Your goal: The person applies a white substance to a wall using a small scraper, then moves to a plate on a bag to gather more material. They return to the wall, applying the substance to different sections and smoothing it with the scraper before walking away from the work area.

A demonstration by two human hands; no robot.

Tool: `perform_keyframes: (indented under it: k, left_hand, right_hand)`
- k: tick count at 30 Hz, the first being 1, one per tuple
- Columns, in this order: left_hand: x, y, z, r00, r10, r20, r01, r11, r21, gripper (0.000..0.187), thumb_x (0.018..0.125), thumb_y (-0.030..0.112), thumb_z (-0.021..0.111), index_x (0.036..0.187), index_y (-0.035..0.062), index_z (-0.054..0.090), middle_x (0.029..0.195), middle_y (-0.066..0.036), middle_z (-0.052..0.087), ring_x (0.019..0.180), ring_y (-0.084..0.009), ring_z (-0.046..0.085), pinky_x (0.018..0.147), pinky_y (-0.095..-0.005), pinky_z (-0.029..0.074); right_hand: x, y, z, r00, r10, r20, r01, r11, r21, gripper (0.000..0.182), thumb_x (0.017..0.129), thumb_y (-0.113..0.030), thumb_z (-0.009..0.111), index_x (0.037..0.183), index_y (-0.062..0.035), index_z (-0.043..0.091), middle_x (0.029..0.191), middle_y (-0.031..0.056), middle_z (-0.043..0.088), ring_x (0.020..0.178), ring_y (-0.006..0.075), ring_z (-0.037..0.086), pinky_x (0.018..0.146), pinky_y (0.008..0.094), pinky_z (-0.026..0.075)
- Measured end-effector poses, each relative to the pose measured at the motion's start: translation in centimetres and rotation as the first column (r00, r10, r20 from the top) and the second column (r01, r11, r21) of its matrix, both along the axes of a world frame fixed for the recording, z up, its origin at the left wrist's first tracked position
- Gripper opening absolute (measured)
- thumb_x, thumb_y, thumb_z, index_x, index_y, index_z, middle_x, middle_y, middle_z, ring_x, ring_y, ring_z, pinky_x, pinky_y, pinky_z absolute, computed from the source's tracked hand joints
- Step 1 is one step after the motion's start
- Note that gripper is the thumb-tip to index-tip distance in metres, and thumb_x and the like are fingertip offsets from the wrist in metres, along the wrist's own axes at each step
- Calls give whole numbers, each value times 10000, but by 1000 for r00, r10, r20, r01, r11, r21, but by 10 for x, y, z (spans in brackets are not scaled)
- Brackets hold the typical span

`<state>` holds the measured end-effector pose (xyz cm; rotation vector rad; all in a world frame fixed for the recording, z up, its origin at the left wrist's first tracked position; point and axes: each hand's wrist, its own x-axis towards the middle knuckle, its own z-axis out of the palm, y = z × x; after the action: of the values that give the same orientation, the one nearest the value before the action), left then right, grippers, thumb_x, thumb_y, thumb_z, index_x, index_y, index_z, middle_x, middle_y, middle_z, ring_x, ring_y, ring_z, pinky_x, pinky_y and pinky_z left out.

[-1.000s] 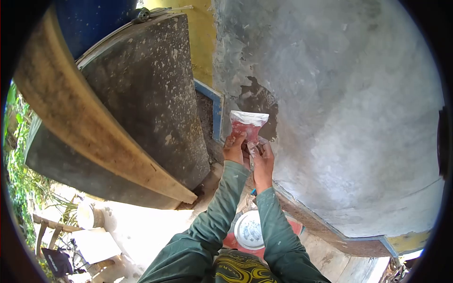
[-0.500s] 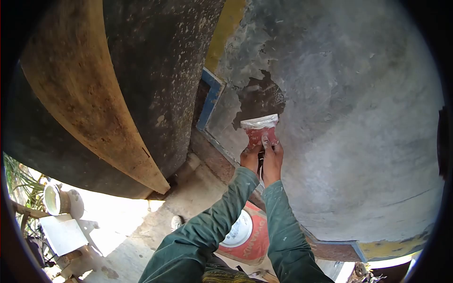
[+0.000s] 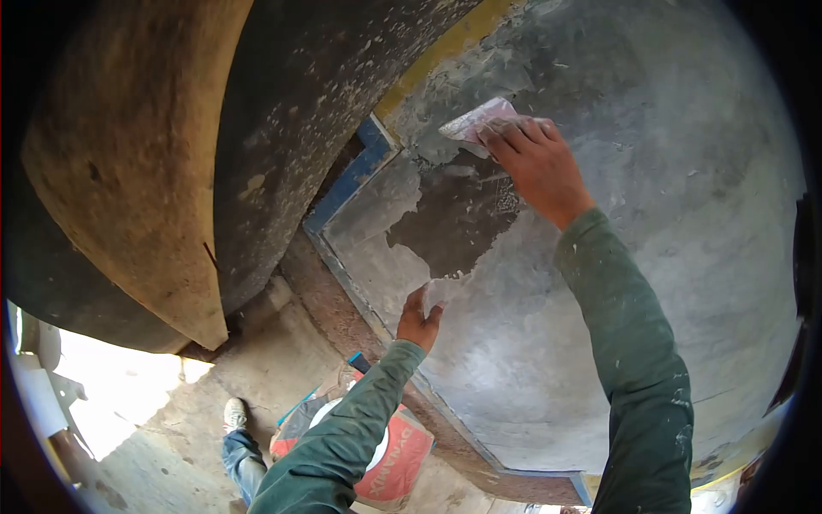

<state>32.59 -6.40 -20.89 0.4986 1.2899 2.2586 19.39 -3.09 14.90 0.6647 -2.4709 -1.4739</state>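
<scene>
My right hand (image 3: 539, 163) is closed around a flat pinkish-red putty scraper (image 3: 479, 120) with a whitish edge. The scraper lies against the grey wall (image 3: 591, 325), just above a dark, ragged-edged patch (image 3: 458, 210). White smears show on the fingers. Below the patch, my left hand (image 3: 418, 324) is near the wall with thumb and fingers pinched around a pale, thin piece that I cannot make out. Light crumbs or filler sit at the lower rim of the patch.
A blue-and-yellow painted border (image 3: 360, 171) edges the wall on the left. Beside it stand a dark speckled panel (image 3: 282, 146) and a brown board (image 3: 137, 154). Below are a red printed sack (image 3: 402, 458), partly covered by my left sleeve, and a shoe (image 3: 235, 415).
My hands, earlier together on the red scraper below the patch, have separated. The right has carried the scraper up to the patch's top; the left is lower left. The view has shifted.
</scene>
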Motion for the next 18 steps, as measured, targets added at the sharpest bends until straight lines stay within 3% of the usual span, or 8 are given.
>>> perform_keyframes:
  k: [1,3,7,9,13,15,18]
  left_hand:
    - [-1,7,-6,992,92,-86,-93,996,-1,568,918,259,642,1414,38,476,1396,-221,510,1256,-373,516,1077,-433,410]
    - [-4,5,-12,988,92,-127,-95,995,-17,585,917,257,638,1427,34,459,1403,-224,507,1285,-382,488,1093,-442,395]
    - [-8,4,-18,960,85,-265,-113,989,-92,614,919,265,628,1448,26,428,1422,-229,495,1322,-397,452,1109,-451,380]
    - [-10,7,-21,959,87,-269,-120,987,-110,615,922,269,623,1453,29,426,1426,-230,493,1329,-400,446,1114,-454,373]
    - [-20,28,-15,959,103,-263,-139,982,-124,621,934,279,600,1472,35,410,1449,-231,474,1342,-402,436,1125,-461,356]
    - [-29,34,3,958,95,-270,-125,987,-97,622,942,288,585,1483,41,401,1471,-231,453,1356,-401,424,1131,-461,349]
    - [-42,44,27,951,75,-300,-104,991,-81,630,962,297,555,1509,47,367,1519,-227,404,1404,-390,374,1152,-451,318]
  right_hand:
    - [-9,10,-1,1000,7,11,-7,1000,17,309,893,-149,602,1199,-117,628,1077,34,631,1064,243,582,912,375,451]
    - [-22,30,-6,997,-54,55,43,980,192,347,898,-160,586,1240,-126,630,1156,24,622,1138,224,549,984,387,410]
    - [-33,61,-16,999,-31,22,23,951,309,350,893,-167,587,1231,-101,643,1213,31,610,1164,211,534,1002,384,395]
    - [-31,70,-19,992,-125,-26,125,909,398,344,880,-160,597,1207,-77,662,1246,42,604,1167,208,534,1007,376,394]
    - [-8,74,-23,987,-148,-65,162,907,389,298,860,-150,607,1131,-62,695,1209,51,607,1151,215,538,969,377,408]
    - [11,66,-26,963,-267,-41,263,891,370,259,841,-141,616,1066,-56,714,1141,55,612,1094,221,546,917,383,420]
    - [49,56,-29,951,-309,13,284,889,359,230,837,-133,615,1022,-51,724,1053,47,606,1037,224,548,876,383,424]
